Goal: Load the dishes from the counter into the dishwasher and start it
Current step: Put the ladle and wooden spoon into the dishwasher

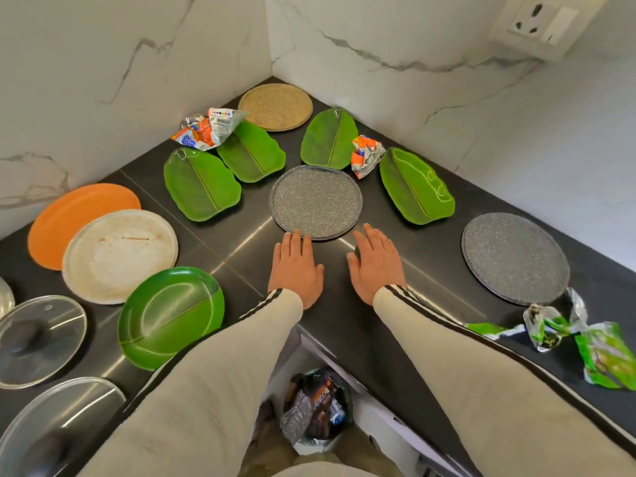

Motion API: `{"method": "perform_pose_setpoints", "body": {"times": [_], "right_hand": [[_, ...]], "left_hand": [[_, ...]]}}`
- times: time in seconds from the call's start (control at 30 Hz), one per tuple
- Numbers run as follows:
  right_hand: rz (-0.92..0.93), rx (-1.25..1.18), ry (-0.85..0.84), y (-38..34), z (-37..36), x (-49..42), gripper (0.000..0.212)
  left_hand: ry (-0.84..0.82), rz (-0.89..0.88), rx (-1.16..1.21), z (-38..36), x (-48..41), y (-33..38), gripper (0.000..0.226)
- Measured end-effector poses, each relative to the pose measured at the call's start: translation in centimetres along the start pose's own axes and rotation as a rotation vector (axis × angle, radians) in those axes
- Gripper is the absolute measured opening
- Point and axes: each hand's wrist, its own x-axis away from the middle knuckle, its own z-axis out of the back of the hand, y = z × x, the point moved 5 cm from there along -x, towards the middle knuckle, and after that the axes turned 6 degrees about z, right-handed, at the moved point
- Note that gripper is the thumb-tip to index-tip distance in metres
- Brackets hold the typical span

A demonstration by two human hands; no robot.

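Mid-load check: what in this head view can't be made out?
- Dishwasher: not in the head view.
- Steel lid: cut off by the bottom-left corner.
- Metal rim: only a sliver at the left edge.
- Bin bag contents: blurred and small.
- Green wrappers: cut by the right edge.

In the far corner you have a round woven mat (275, 106). Just left of it lies a crumpled orange wrapper (206, 130). A smaller wrapper (366, 154), also orange, sits further right. Torn green wrappers (585, 346) lie near your right. Below you, a bin (318, 407) holds packets. A socket (540, 20) sits on the right wall.
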Motion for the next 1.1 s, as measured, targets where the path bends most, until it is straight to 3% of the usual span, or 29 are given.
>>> {"method": "perform_pose_setpoints", "body": {"times": [0.2,0.33,0.5,0.67,0.83,0.97,1.1], "right_hand": [[0.01,-0.003,0.0,3.3,0.5,-0.3,0.054],[-0.107,0.019,0.067,6.6,1.9,-1.3,0.059],[-0.179,0.186,-0.091,11.1,2.8,-4.1,0.068],[-0.136,0.295,-0.08,11.7,3.4,-6.1,0.024],[-0.043,0.431,-0.124,11.0,4.6,-6.2,0.023],[-0.032,0.385,0.018,10.6,6.2,-5.4,0.017],[-0.051,0.225,0.287,9.7,10.2,-5.8,0.018]], "left_hand": [[0.014,-0.001,-0.02,-0.6,0.4,2.6,0.072],[0.015,-0.033,-0.039,-0.8,0.3,4.3,0.072],[0.021,-0.079,-0.069,-0.5,-0.6,6.4,0.07],[0.04,-0.098,-0.053,0.8,-2.8,7.8,0.068],[0.049,-0.122,-0.01,1.3,-3.3,8.8,0.066],[0.037,-0.146,0.024,1.5,-3.2,9.1,0.064],[0.052,-0.172,0.079,2.3,-3.4,9.2,0.064]]}}
